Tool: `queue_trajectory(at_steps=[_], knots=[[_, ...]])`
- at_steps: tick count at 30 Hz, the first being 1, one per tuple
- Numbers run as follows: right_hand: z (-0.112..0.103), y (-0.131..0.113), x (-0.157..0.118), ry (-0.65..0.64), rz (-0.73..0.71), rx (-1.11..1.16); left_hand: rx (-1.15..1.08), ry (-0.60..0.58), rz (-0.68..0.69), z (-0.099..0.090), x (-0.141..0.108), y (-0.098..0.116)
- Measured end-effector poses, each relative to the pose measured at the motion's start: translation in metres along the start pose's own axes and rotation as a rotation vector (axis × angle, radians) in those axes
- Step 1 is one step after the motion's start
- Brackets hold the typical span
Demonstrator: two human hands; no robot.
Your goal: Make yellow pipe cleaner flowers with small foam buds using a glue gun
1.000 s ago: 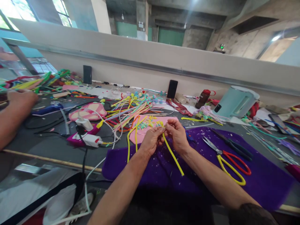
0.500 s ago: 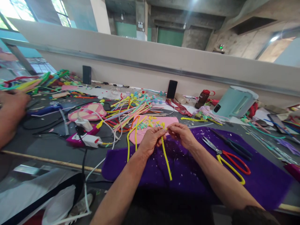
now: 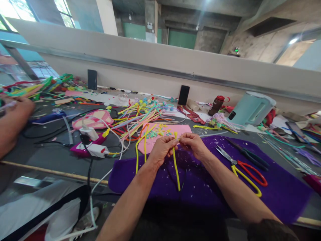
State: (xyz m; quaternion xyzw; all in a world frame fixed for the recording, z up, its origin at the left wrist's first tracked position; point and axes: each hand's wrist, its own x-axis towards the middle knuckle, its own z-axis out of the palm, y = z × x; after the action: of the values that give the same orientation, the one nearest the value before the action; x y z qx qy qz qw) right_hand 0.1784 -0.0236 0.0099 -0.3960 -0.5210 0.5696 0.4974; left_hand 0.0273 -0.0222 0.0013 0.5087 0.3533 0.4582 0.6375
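Note:
A yellow pipe cleaner (image 3: pixel 177 170) hangs down from the fingers of my left hand (image 3: pixel 163 149), which is closed in a pinch on it. Its thicker yellow top (image 3: pixel 176 134) pokes up between my two hands. My right hand (image 3: pixel 193 143) meets the left one, thumb and forefinger pinched at the stem just under that top; the exact spot is hidden by the fingers. Behind my hands lies a pink sheet (image 3: pixel 184 130) with small yellow and green pieces (image 3: pixel 160 131) on it. Below them spreads a purple cloth (image 3: pixel 200 190) dotted with pale scraps.
Scissors (image 3: pixel 240 167) and dark pliers (image 3: pixel 253 157) lie on the cloth at right. Bundled pipe cleaners (image 3: pixel 145 115), a power strip (image 3: pixel 81 149) with white cables, a bottle (image 3: pixel 217 105) and a teal box-like container (image 3: pixel 252 108) stand around. Another person's hand (image 3: pixel 17 117) works at far left.
The pipe cleaner's lower end has swung a little to the left. My hands stay nearly in place. The other person's hand at far left has shifted slightly and now shows something pale.

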Motion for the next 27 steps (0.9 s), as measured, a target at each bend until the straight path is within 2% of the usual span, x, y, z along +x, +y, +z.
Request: queue_trajectory(at_steps=[12, 17, 20, 23, 27], knots=[[0.001, 0.013, 0.006, -0.095, 0.094, 0.214, -0.071, -0.036, -0.067, -0.002, 0.002, -0.001], [0.001, 0.011, 0.006, -0.102, 0.138, 0.2, -0.057, -0.037, -0.065, -0.003, 0.003, 0.0], [0.002, 0.004, 0.004, -0.027, 0.067, 0.077, -0.098, -0.06, -0.103, -0.004, 0.004, 0.001], [0.001, -0.001, 0.001, 0.049, -0.067, -0.031, -0.146, -0.106, -0.13, -0.005, 0.003, 0.003], [0.0, -0.002, 0.0, 0.036, -0.194, -0.155, -0.173, -0.114, -0.13, -0.005, 0.003, 0.005]])
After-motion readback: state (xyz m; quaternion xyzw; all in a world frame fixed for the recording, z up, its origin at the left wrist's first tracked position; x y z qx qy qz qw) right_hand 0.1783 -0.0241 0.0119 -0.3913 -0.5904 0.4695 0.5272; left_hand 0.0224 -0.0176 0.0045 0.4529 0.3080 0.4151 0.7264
